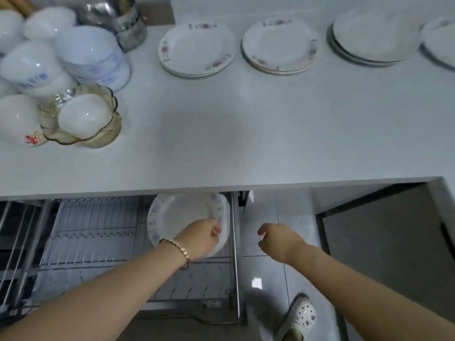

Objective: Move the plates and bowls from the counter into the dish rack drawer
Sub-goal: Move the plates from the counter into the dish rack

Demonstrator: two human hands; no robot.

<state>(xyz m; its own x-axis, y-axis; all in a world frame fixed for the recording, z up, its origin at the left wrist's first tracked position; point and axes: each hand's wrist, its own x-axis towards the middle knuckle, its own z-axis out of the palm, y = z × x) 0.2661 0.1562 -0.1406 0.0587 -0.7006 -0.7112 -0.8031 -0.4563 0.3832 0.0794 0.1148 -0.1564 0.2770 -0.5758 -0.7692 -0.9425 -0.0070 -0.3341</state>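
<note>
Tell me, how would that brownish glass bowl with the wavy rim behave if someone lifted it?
The glass bowl is probably rigid, fragile and fairly heavy for its size. Its glossy wall looks slippery. A white bowl sits inside it, so tilting it may let that slide out.

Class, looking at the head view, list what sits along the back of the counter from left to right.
Stacked white bowls, metal canister, first floral plate stack, second floral plate stack, plain white plate stack, plate at the right edge.
</note>
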